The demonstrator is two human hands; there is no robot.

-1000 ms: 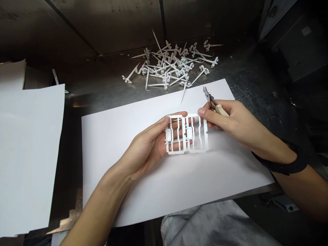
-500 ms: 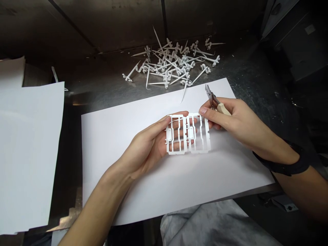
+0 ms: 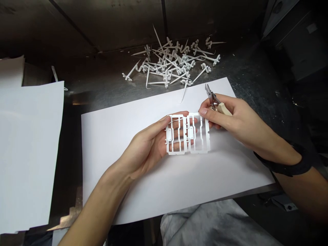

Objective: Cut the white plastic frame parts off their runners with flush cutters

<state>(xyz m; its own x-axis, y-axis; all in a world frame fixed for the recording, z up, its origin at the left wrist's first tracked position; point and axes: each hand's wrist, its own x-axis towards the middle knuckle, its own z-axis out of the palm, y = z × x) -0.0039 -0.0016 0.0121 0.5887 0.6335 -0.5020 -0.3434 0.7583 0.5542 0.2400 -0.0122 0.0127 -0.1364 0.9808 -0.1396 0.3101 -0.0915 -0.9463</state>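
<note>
**In hand: left frame, right frame, cutters**

Item, left frame: white, plastic-looking, barred. It is standing over the white sheet, and my left hand is holding it. The grip is closing on its upper left corner, thumb in front, while the other fingers are spreading behind and showing through the openings.

Item, right frame: similar in pattern, and sitting just beside the first. Whether the two are joining along the narrow line between them, I cannot tell. My right hand is pinching its top edge, the thumb pressing near the upper right; that grip is closing to the thickness of the edge.

Item, cutters, one pair: metal jaws, cream handles. My right hand is carrying them too, and the jaws are pointing away from me, above the thumb. The fingers are partly hiding the handles.

Item, white pieces, many, slender and pointed, with curled or knobbed ends: lying in a loose heap on the dark desk, beyond the sheet. One is reaching over the sheet's far edge.

Item, black band: circling my right wrist.

Item, papers: lying at the left, apart from the sheet.

Item, grey cloth: showing below the near edge of the sheet.
</note>
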